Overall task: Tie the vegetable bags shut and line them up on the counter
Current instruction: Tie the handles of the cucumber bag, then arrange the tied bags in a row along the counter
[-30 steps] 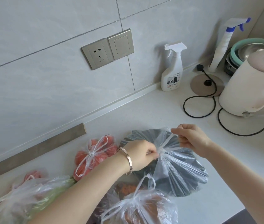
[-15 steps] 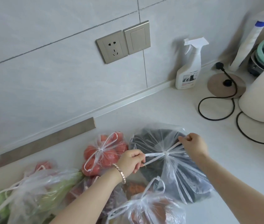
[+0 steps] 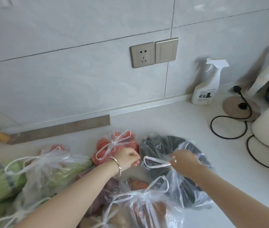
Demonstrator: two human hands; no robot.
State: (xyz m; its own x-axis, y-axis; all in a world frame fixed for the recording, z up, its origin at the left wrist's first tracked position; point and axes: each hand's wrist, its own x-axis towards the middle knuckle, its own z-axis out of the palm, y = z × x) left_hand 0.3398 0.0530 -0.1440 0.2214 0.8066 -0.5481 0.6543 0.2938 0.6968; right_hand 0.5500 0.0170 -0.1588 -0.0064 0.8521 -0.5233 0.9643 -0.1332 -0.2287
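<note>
Red bag one, dark bag one, pinched by right hand.

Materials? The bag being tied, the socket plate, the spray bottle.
Bag: thin clear plastic film, glossy; crinkles, contents show through. Socket plate: brushed metal or metallic-coated plastic; dull grey sheen. Spray bottle: opaque white plastic, probably; matte moulded trigger.

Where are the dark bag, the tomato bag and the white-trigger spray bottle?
dark bag (image 3: 161, 145): head view, plastic over the dark contents, upper left part.
tomato bag (image 3: 103, 144): head view, red bulge left of its knot.
white-trigger spray bottle (image 3: 203, 95): head view, lower body at the label.
</note>
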